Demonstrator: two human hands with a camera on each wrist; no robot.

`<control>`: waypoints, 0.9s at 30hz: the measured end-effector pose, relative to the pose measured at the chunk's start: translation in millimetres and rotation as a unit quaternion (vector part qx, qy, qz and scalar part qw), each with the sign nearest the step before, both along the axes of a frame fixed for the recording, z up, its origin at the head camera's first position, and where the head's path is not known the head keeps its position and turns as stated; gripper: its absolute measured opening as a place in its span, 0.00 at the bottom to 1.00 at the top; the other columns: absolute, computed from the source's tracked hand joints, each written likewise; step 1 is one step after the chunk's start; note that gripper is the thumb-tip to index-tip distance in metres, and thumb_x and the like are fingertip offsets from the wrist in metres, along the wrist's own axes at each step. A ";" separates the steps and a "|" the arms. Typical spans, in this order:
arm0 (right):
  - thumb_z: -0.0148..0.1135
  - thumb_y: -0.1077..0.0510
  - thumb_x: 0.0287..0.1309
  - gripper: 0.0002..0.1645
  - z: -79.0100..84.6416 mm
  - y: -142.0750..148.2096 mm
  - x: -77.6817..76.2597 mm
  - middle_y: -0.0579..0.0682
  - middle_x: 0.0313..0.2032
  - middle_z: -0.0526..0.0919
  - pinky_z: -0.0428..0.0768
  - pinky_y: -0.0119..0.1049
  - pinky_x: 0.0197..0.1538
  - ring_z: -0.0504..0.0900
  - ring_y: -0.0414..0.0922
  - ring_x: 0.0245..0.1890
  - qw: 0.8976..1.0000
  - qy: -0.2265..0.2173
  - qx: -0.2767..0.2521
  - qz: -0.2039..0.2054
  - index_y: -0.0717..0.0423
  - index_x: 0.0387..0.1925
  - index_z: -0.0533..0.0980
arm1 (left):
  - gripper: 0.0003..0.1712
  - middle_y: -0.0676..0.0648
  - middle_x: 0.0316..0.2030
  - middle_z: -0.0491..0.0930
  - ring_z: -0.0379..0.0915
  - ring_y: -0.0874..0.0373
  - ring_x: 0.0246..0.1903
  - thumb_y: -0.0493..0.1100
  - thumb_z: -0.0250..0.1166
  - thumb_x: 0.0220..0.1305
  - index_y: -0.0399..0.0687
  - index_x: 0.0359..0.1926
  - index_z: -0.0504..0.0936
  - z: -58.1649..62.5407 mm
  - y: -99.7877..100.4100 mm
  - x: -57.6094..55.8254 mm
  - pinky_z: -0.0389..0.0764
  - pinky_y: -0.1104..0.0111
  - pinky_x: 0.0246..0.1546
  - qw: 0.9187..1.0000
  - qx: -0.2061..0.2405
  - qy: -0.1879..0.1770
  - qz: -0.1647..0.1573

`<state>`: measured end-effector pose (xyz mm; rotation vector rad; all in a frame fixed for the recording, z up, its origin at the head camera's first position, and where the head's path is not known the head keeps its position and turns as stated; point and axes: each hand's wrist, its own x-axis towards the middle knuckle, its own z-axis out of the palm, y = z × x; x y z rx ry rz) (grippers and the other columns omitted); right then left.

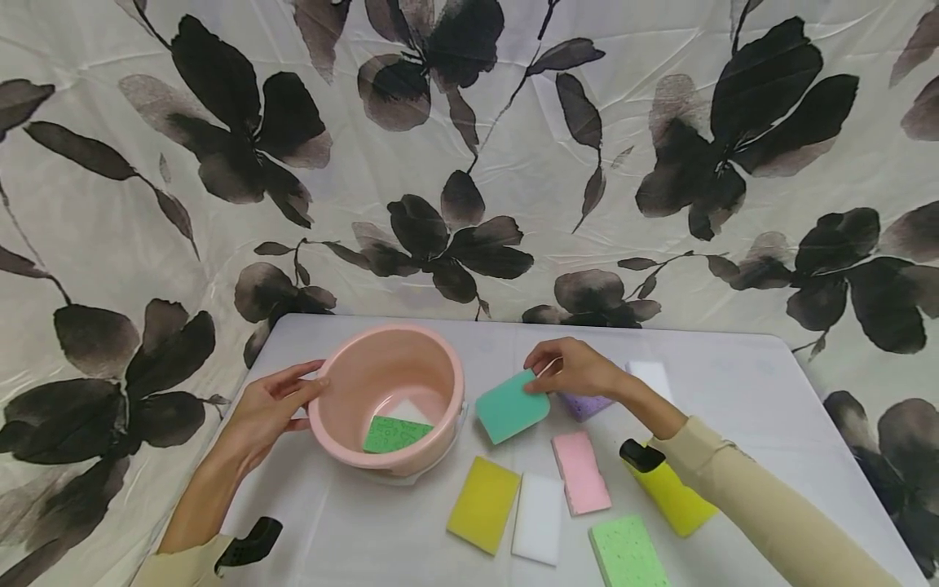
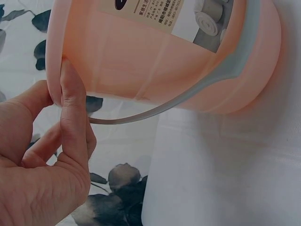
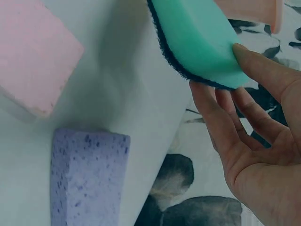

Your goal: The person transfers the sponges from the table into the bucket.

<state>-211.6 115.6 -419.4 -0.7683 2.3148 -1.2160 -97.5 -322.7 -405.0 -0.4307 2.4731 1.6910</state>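
Of our hands, the left hand (image 1: 271, 408) pinches the rim of the pink bucket (image 1: 389, 359), and the right hand (image 1: 575, 368) grips the teal sponge (image 1: 512, 408) by one end, raised over the desk (image 1: 770, 408) just right of the bucket. In the bucket we see a green sponge (image 1: 396, 434) and something white (image 1: 411, 412). On the desk nearby we have a purple sponge (image 1: 585, 406), a pink sponge (image 1: 581, 473), a white sponge (image 1: 538, 519) and a pale green sponge (image 1: 627, 553)

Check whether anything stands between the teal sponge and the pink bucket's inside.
Only the pink bucket itself, with its raised wall; no other object shows between it and the teal sponge held by the right hand.
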 end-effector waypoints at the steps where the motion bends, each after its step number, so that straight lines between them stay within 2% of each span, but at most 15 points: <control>1: 0.76 0.60 0.57 0.19 1.9 1.8 -0.1 0.54 0.43 0.85 0.86 0.40 0.51 0.85 0.50 0.46 1.000 0.004 0.001 0.001 0.64 0.48 0.81 | 0.40 0.48 0.47 0.83 0.83 0.65 0.37 0.54 0.67 0.71 0.42 0.76 0.67 -0.2 0.0 0.0 0.87 0.69 0.38 1.000 0.000 0.000 0.000; 13: 0.76 0.61 0.57 0.19 33.7 17.8 -5.6 0.56 0.43 0.85 0.86 0.40 0.51 0.86 0.52 0.45 0.999 0.050 0.010 0.020 0.66 0.47 0.81 | 0.39 0.52 0.44 0.83 0.83 0.65 0.37 0.51 0.67 0.72 0.39 0.75 0.66 0.2 -0.5 0.7 0.88 0.68 0.39 1.000 0.016 0.010 -0.010; 21: 0.75 0.63 0.58 0.18 58.9 21.3 -9.1 0.58 0.46 0.84 0.88 0.38 0.44 0.85 0.54 0.48 0.999 0.030 0.010 0.020 0.65 0.48 0.81 | 0.39 0.52 0.44 0.83 0.82 0.66 0.37 0.51 0.67 0.72 0.39 0.76 0.66 -0.6 -0.5 0.0 0.88 0.68 0.38 1.000 0.015 0.004 -0.009; 27: 0.74 0.62 0.59 0.18 74.0 22.7 -10.5 0.57 0.46 0.84 0.88 0.39 0.44 0.85 0.53 0.47 0.999 0.023 0.014 0.017 0.65 0.49 0.80 | 0.39 0.52 0.44 0.82 0.82 0.66 0.37 0.52 0.67 0.72 0.40 0.76 0.66 -1.6 -0.3 -1.5 0.88 0.68 0.38 1.000 0.008 -0.002 -0.005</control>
